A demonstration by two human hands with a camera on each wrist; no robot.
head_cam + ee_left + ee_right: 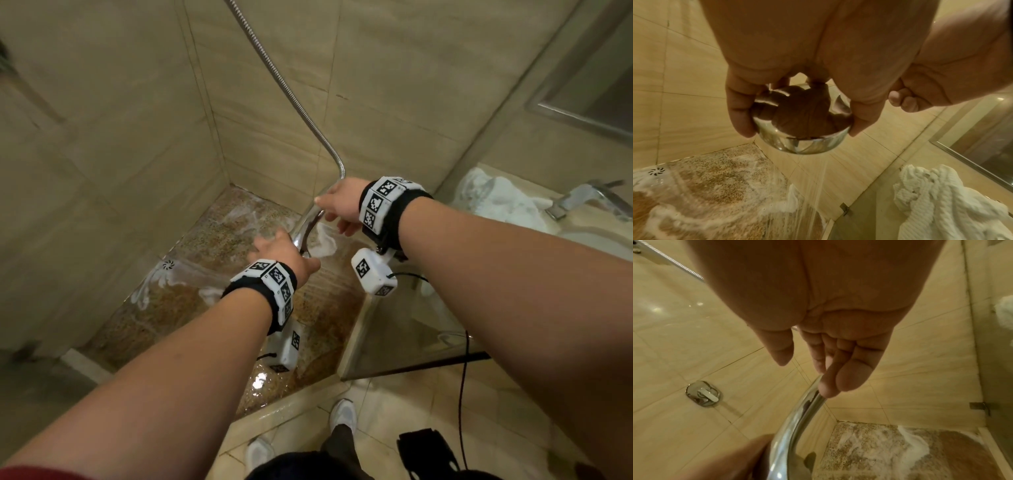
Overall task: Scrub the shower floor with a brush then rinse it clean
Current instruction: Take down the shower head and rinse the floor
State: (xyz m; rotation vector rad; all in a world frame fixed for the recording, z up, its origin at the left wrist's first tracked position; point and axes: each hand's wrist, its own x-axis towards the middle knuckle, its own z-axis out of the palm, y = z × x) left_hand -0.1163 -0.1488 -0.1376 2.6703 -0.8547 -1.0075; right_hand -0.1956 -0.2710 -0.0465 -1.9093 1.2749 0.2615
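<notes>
My left hand [274,251] [800,132] grips the round chrome shower head [306,226] [801,146], fingers curled round its rim. Water sprays from it down onto the speckled brown shower floor [219,240] [715,178] [879,451], which is wet and streaked with white foam. My right hand [337,205] [813,366] is higher up, where the metal hose [284,89] [684,267] meets the curved chrome handle [797,426]. Its fingers are nearly straight and the fingertips touch the handle. No brush is in view.
A round drain [168,265] [657,171] sits at the floor's left side. Beige tiled walls close in the stall, with a chrome valve lever [704,393] on one. A glass panel [394,325] stands on the right; behind it lie a white towel [941,203] and a faucet [582,198].
</notes>
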